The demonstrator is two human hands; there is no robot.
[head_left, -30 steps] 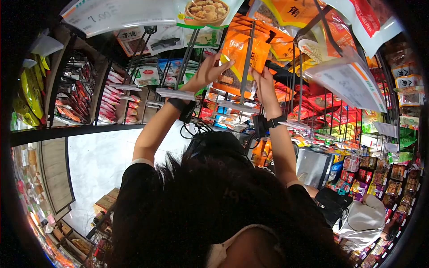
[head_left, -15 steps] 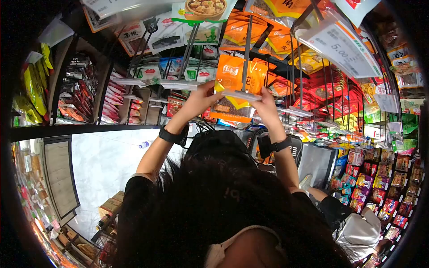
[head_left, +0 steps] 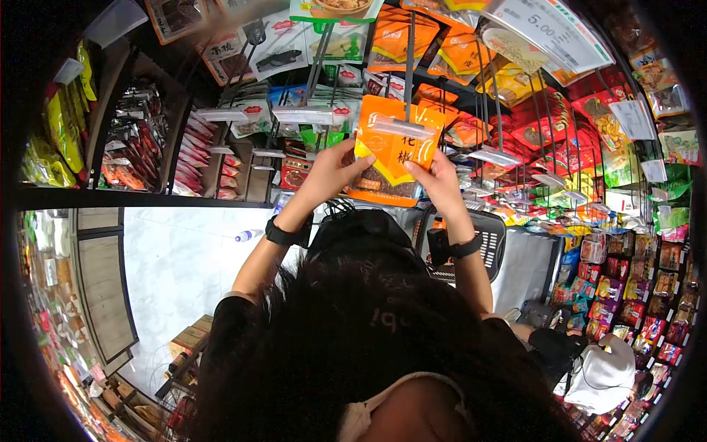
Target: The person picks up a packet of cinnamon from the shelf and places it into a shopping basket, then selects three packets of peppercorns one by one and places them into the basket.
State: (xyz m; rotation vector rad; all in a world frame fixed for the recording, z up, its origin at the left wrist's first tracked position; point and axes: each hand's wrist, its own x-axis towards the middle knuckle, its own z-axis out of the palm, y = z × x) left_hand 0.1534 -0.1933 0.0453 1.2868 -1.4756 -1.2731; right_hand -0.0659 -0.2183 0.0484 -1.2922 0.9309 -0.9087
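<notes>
An orange packet (head_left: 384, 173) with a yellow band and a clear lower window hangs in front of me at a metal hook (head_left: 409, 66). My left hand (head_left: 336, 173) pinches its left edge, thumb on the front. On its right edge my right hand (head_left: 437, 179) grips it in the same way, thumb on the front. The hook's clear label holder (head_left: 398, 128) lies across the packet's upper part. Both wrists wear black bands.
More orange packets (head_left: 401, 37) hang behind, with red packets (head_left: 541, 121) to the right. A price tag (head_left: 549, 33) juts out at upper right. Below are a black basket (head_left: 486, 239) and, at lower right, another person (head_left: 600, 376) beside shelves.
The packet now stands in front of the label holder's lower edge, with the holder higher across it. Both hands have shifted slightly lower, still gripping the packet. The other person has moved slightly.
</notes>
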